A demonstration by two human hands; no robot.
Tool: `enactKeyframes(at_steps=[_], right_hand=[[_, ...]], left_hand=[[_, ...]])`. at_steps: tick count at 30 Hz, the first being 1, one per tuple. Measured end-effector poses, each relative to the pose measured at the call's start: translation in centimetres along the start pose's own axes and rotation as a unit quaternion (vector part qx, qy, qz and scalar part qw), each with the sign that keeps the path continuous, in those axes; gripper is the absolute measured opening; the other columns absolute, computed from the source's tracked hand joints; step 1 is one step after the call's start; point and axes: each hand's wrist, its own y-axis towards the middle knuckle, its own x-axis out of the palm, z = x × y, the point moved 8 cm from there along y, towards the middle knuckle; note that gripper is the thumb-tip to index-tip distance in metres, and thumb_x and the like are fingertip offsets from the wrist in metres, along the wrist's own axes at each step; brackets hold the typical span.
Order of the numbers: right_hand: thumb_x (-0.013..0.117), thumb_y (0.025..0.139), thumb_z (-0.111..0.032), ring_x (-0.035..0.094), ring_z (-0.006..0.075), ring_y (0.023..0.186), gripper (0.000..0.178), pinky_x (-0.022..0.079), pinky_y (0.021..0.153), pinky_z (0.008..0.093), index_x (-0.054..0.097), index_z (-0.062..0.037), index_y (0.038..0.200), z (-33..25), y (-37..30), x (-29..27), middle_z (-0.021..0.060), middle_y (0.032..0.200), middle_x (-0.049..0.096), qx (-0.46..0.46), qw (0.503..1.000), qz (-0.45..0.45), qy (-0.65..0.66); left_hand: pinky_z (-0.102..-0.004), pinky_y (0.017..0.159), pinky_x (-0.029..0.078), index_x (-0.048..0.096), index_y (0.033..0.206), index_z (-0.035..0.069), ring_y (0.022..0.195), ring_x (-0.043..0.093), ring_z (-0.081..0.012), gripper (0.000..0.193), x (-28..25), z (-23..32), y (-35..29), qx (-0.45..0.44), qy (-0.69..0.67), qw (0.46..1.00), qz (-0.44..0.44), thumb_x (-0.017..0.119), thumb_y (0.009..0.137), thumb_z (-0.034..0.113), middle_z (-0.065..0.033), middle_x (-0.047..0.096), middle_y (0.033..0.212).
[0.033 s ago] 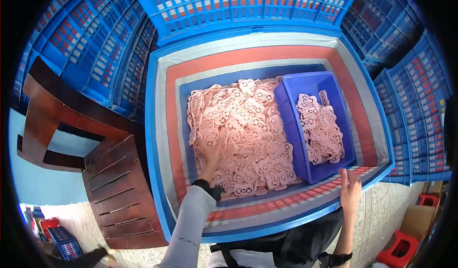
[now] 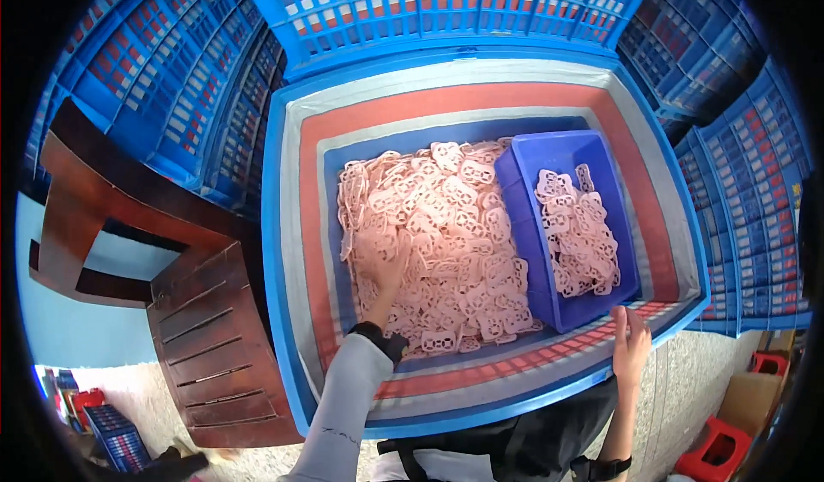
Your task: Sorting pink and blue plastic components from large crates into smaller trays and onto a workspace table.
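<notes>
A blue plastic crate [image 2: 272, 224] with a striped red, white and blue lining [image 2: 446, 97] takes up the middle of the view. Inside it, a broad heap of pale pink cut-out plates [image 2: 463, 267] fills the left and centre, and a violet-blue rectangular tub [image 2: 525, 224] stands at the right, just beside the heap, with a smaller pile [image 2: 579, 242] of the same plates. The left hand [image 2: 382, 263] reaches into the heap's left side; its fingers blend with the plates, so whether it grips any cannot be told. The right hand [image 2: 633, 345] lies half-curled at the crate's near rim, with no plate visible in it; whether it grips the rim is unclear. The plates might snag on one another through their openings if pulled up in a clump, and shifting plates could tilt the tub. Each plate looks thin, flat and round-cornered, with several openings through it.
</notes>
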Motion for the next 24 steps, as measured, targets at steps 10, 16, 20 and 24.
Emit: enactKeyframes(at_steps=[10,16,20,24], right_hand=[[0.058,0.088,-0.024,0.063,0.0309,0.074,0.025,0.046,0.069,0.0374,0.065,-0.0002,0.087,0.4,0.3,-0.3,0.0139,0.078,0.066,0.062,0.998,0.02,-0.001],[0.061,0.085,-0.02,0.062,0.0292,0.073,0.02,0.046,0.067,0.0363,0.065,-0.0012,0.086,0.6,0.2,-0.3,0.0121,0.075,0.065,0.087,0.995,0.032,0.02],[0.062,0.083,-0.019,0.062,0.0291,0.071,0.018,0.045,0.067,0.037,0.065,-0.0013,0.085,0.7,-0.1,-0.7,0.0122,0.073,0.065,0.082,0.995,0.061,0.024],[0.061,0.082,-0.018,0.062,0.0305,0.073,0.016,0.046,0.07,0.0375,0.066,-0.0027,0.084,1.0,-0.2,-1.7,0.0128,0.077,0.065,0.057,0.995,0.077,0.002]], left_hand=[[-0.0719,0.095,0.019,0.014,0.146,0.025,0.127,-0.009,-0.0615,0.122,1.9,8.7,-4.3,0.213,0.115,0.952,-0.187,0.082,0.049,0.055,-0.0295,-0.012,0.146],[-0.0716,0.097,0.012,0.014,0.146,0.019,0.128,-0.012,-0.0588,0.118,3.4,11.7,-2.3,0.142,0.072,0.97,-0.181,0.073,0.055,0.066,-0.0363,-0.011,0.142],[-0.0694,0.1,0.009,0.02,0.145,0.016,0.131,-0.006,-0.0546,0.111,1.8,11.8,-2.3,0.112,0.082,0.975,-0.171,0.074,0.058,0.057,-0.0326,-0.002,0.145],[-0.0554,0.107,0.014,0.031,0.138,0.003,0.134,0.013,-0.0458,0.102,1.0,10.3,-2.5,0.34,0.111,0.928,-0.106,0.075,0.058,0.047,-0.0333,0.021,0.14]])
